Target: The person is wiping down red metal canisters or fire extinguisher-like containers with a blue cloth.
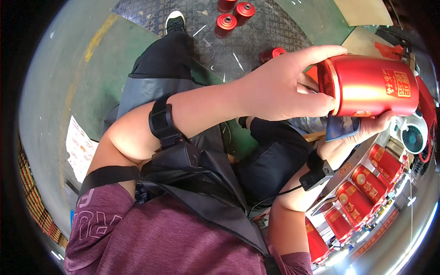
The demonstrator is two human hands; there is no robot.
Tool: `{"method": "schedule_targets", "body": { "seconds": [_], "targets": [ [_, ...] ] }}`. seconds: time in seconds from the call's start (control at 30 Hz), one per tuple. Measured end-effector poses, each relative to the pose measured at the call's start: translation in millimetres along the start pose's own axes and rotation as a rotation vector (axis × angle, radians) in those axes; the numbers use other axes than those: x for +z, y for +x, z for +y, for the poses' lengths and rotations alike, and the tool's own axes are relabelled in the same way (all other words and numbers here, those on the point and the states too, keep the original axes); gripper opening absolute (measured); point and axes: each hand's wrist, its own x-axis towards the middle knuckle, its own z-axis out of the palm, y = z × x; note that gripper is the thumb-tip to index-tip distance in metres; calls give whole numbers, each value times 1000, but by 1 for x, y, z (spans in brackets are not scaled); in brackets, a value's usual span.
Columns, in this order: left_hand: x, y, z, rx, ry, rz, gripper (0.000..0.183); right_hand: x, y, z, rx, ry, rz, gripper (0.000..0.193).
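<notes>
A shiny red metal canister [362, 85] with gold markings lies on its side between my two hands, held up at the right. My left hand [286, 85] reaches across and closes around its left end, near a gold rim. Some of that hand's fingers disappear behind the canister's edge. Below the canister, my right hand [369, 129] supports the underside, its fingers partly covered by the canister. Beside the right palm is a small blue piece [343, 128] that looks like cloth; how it is held is hidden.
Several red canisters [225, 25] stand on the dark patterned mat [261, 34] on the floor ahead. Red boxes [354, 201] line the right side, near a small white fan [413, 135]. A printed white sheet [80, 146] lies at the left.
</notes>
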Motion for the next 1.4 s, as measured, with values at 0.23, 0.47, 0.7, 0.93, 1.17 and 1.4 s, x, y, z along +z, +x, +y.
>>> {"method": "schedule_targets", "body": {
  "seconds": [0.23,0.47,0.7,0.93,1.17,1.4],
  "targets": [
    [4,-3,6,61,125,17,74,15,-5,4,-61,-29,-149,107],
    [2,-4,8,19,42,2,66,4,3,10,10,247,-383,120],
    [0,-1,0,26,-129,-36,58,-2,7,14,-61,30,-252,121],
    [0,-2,11,-38,-109,6,53,2,5,11,-48,55,-265,117],
    [-1,3,9,-87,-53,66,44,-1,10,12,-41,76,-195,103],
    [-4,6,2,-175,-164,109,40,-9,16,11,-74,48,14,63]
  ]
}}
